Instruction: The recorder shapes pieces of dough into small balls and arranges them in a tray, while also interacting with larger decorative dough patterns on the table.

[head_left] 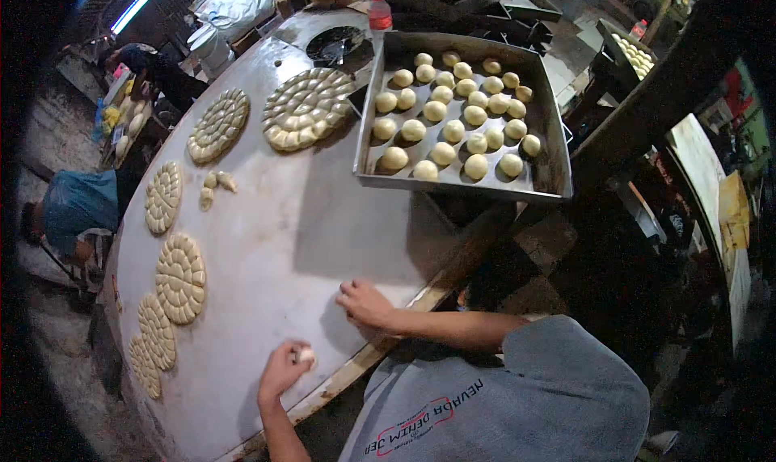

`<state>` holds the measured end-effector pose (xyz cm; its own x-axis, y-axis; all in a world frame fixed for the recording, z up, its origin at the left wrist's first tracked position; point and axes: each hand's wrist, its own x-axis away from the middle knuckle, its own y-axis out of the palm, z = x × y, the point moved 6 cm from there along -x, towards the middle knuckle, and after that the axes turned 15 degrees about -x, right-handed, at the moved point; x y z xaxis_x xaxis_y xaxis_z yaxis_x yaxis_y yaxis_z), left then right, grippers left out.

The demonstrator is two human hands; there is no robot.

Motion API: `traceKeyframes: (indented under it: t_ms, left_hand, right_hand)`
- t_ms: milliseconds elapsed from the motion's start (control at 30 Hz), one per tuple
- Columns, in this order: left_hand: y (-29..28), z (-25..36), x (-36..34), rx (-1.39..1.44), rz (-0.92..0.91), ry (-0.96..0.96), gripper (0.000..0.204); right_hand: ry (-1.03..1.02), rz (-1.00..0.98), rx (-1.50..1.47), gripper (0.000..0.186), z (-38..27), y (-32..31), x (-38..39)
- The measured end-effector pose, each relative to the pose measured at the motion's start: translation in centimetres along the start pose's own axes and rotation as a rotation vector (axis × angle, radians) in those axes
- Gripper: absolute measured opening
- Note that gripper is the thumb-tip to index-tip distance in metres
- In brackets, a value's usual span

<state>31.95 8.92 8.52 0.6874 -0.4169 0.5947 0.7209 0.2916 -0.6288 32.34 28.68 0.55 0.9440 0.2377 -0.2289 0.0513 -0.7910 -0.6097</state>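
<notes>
Left hand (284,368) curled around a dough ball (305,357), right hand (368,304) half-curled at the worktop (259,244), any hold unclear, metal tray (553,151) beyond it.

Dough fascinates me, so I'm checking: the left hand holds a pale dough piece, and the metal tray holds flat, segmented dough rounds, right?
Not quite: the head view shows dough balls in the metal tray; the flat, segmented dough rounds lie on the table. The left hand does hold a pale dough piece.
</notes>
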Motion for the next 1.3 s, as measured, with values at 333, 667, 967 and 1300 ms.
traceKeyframes:
  t_ms: [333,667,967,1300]
  left_hand:
    - [1.0,44.1,-14.5,-0.018,0.114,0.763,0.031]
    - [5.4,45.1,-16.4,-0.087,0.151,0.853,0.036]
    - [7.1,12.1,-11.8,0.394,0.574,-0.054,0.02]
    - [-11.3,-11.3,-27.1,-0.082,1.014,-0.386,0.043]
  right_hand:
    - [0.194,-0.317,-1.145,0.049,-0.6,-19.5,12.2]
    - [0.507,0.823,0.044,0.045,4.6,-45.0,17.1]
    - [0.026,0.217,-0.734,0.016,-0.8,-23.3,5.0]
    - [0.051,0.117,-0.22,0.012,4.3,-7.4,0.3]
